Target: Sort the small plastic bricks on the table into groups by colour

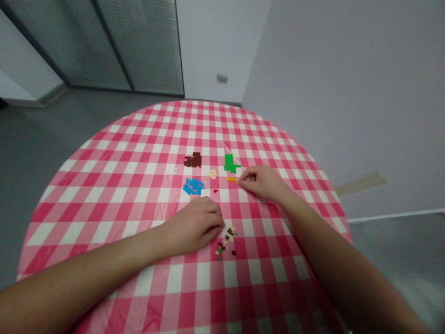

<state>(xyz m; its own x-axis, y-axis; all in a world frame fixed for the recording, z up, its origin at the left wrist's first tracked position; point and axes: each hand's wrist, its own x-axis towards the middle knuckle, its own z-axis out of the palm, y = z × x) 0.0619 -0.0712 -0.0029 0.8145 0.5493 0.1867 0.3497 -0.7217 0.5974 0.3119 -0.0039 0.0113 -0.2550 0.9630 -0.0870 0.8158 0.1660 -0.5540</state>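
My right hand [259, 183] is closed in a pinch at the right end of a small row of yellow toy bricks [231, 179]; a yellow piece shows right at its fingertips. Just beyond lies a cluster of green bricks [229, 163]. My left hand [200, 221] rests on the table with fingers curled, and its fingertips are hidden. Beside those fingers is a loose scatter of mixed brown, cream and green bricks [230, 232]. A blue brick pile [193, 186] sits just past the left knuckles.
Dark brown bricks [193, 160] form a flat group at the back, with cream pieces [212, 174], a red piece [215, 190] and white bits [175, 171] nearby. A checkered cloth [132, 139] covers the round table. Walls stand behind and to the right.
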